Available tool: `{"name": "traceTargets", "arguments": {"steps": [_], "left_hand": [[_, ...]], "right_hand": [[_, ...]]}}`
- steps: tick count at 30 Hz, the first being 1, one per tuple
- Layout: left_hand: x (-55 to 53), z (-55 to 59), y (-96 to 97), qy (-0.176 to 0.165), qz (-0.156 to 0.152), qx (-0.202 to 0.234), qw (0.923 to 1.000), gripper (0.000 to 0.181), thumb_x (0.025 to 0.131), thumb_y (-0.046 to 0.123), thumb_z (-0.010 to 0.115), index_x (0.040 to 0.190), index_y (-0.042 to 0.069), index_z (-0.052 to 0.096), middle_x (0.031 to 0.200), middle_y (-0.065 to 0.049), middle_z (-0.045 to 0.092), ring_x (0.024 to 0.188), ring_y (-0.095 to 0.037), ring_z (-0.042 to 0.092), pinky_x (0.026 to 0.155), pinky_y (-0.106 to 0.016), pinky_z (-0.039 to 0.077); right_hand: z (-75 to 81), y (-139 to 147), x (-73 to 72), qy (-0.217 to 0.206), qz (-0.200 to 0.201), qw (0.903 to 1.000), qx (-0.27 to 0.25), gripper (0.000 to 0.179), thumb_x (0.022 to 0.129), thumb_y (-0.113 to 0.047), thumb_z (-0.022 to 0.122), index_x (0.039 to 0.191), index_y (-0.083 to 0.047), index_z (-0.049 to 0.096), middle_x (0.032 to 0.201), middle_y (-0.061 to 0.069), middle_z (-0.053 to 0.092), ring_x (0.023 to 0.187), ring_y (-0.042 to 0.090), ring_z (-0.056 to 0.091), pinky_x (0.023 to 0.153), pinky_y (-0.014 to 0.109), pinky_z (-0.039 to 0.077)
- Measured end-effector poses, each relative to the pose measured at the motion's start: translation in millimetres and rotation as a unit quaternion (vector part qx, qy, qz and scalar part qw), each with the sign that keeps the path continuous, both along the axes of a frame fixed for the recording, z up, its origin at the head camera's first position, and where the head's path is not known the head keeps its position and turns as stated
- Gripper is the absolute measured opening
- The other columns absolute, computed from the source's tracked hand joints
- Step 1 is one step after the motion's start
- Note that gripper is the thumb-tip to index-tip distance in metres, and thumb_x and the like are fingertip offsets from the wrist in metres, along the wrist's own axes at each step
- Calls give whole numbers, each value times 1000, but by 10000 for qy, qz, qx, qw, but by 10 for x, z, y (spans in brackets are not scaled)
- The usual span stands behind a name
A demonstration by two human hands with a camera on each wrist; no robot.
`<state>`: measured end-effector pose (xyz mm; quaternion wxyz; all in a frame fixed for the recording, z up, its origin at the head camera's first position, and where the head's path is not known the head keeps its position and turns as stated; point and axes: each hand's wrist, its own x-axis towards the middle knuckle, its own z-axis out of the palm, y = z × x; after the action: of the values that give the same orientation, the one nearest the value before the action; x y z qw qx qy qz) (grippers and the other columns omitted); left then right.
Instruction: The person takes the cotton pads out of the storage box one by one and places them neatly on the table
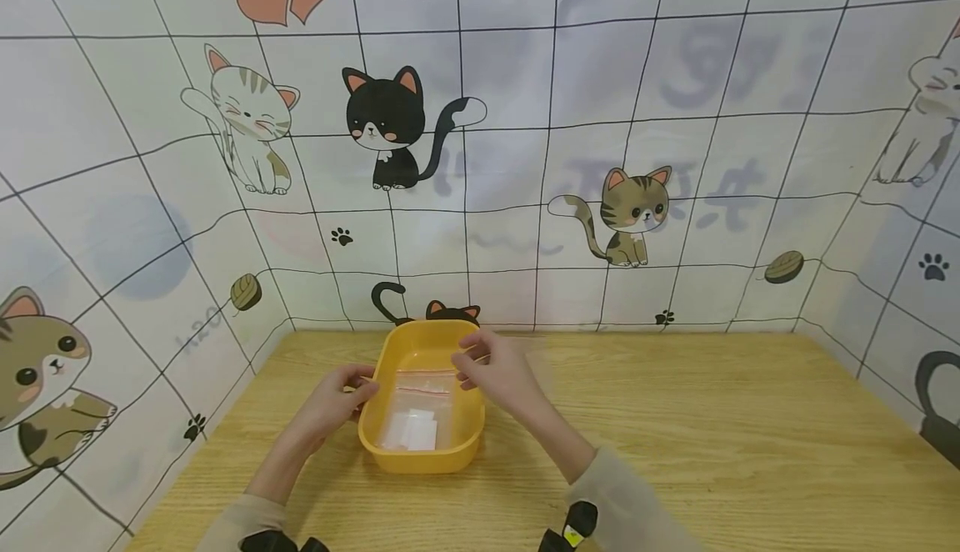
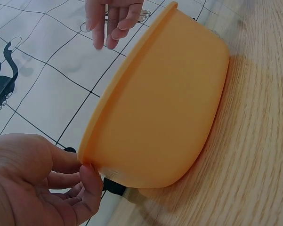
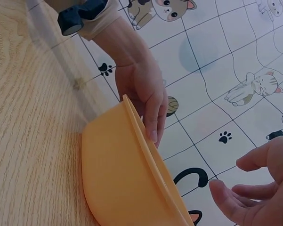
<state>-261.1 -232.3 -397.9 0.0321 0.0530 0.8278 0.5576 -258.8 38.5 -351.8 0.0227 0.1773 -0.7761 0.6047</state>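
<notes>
A yellow plastic basin [image 1: 420, 462] stands on the table. Inside it lie clear zip bags [image 1: 425, 389] with red strips along their tops, and white flat pieces [image 1: 422, 434] show at the near end. My left hand [image 1: 341, 398] pinches the basin's left rim between thumb and fingers, as the left wrist view also shows. Over the right rim hovers my right hand [image 1: 502, 373], its fingers loosely bent. The right wrist view shows nothing between the thumb and fingers of that right hand [image 3: 259, 188]. The basin's outer wall [image 2: 155, 103] hides its contents from both wrist views.
The wood-grain table [image 1: 675, 419] extends to the right of the basin. Behind it and at both sides hangs a white gridded cloth [image 1: 510, 160] printed with cats and paw marks. Dark bands [image 1: 581, 523] sit on both wrists.
</notes>
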Motion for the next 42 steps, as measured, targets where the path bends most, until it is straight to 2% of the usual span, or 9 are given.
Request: {"name": "traceTargets", "arguments": {"steps": [12, 20, 25, 30, 32, 34, 36, 39, 42], "left_hand": [[3, 0, -7, 34, -46, 35, 10000, 35, 103, 6, 55, 132, -15, 51, 103, -18, 55, 82, -25, 61, 67, -35, 57], [10, 15, -6, 59, -33, -1, 10000, 35, 103, 4, 55, 131, -15, 51, 103, -18, 55, 82, -24, 61, 67, -33, 56], [20, 23, 1, 38, -6, -24, 10000, 34, 103, 4, 55, 131, -15, 51, 103, -18, 56, 83, -26, 62, 67, -34, 57], [23, 24, 3, 26, 9, -33, 10000, 34, 103, 4, 55, 131, -15, 52, 103, -19, 56, 83, -26, 62, 68, -35, 57], [26, 29, 10, 24, 11, -47, 10000, 34, 103, 5, 55, 131, -15, 52, 103, -19, 56, 83, -26, 62, 68, -35, 57], [29, 34, 16, 19, 11, -51, 10000, 35, 103, 5, 56, 131, -15, 52, 103, -18, 56, 84, -26, 62, 68, -35, 57], [30, 37, 20, 13, 15, -56, 10000, 35, 103, 5, 55, 132, -14, 52, 104, -18, 56, 85, -27, 62, 69, -36, 58], [27, 31, 19, 22, 4, -48, 10000, 35, 103, 5, 55, 132, -15, 51, 105, -19, 56, 85, -27, 62, 70, -37, 58], [24, 20, 11, 44, -7, -31, 10000, 35, 103, 5, 55, 132, -15, 50, 105, -20, 56, 86, -28, 63, 70, -38, 58]], "right_hand": [[-9, -136, 2, -484, 339, 9940, 922, 41, 94, -17, 67, 123, 10, 58, 95, 12, 67, 78, 31, 73, 76, 43, 59], [-14, -172, -5, -620, 425, 9893, 1253, 47, 94, -20, 68, 128, 12, 57, 99, 12, 70, 76, 23, 72, 79, 38, 58], [-62, -226, -41, -759, 426, 9853, 1471, 48, 92, -18, 69, 126, 13, 58, 93, 9, 71, 75, 21, 72, 80, 38, 58], [-106, -265, -60, -511, 378, 9789, 1943, 40, 89, -18, 71, 116, 11, 64, 80, 6, 71, 70, 16, 68, 78, 37, 57], [-119, -269, -62, -439, 371, 9765, 2079, 35, 88, -18, 71, 110, 9, 66, 75, 4, 69, 68, 15, 66, 72, 34, 56], [-123, -274, -62, -398, 368, 9749, 2162, 27, 88, -17, 70, 100, 7, 67, 72, 3, 67, 65, 14, 63, 63, 29, 52], [-127, -282, -66, -362, 344, 9734, 2238, 19, 88, -16, 70, 81, 0, 64, 65, 2, 63, 58, 12, 56, 53, 24, 43], [-132, -306, -65, -390, 278, 9712, 2332, 35, 89, -14, 69, 61, -10, 48, 56, 0, 55, 49, 10, 43, 45, 21, 30], [-144, -344, -66, -469, 247, 9675, 2473, 46, 90, -14, 67, 56, -16, 36, 50, -3, 45, 44, 8, 33, 43, 21, 24]]}}
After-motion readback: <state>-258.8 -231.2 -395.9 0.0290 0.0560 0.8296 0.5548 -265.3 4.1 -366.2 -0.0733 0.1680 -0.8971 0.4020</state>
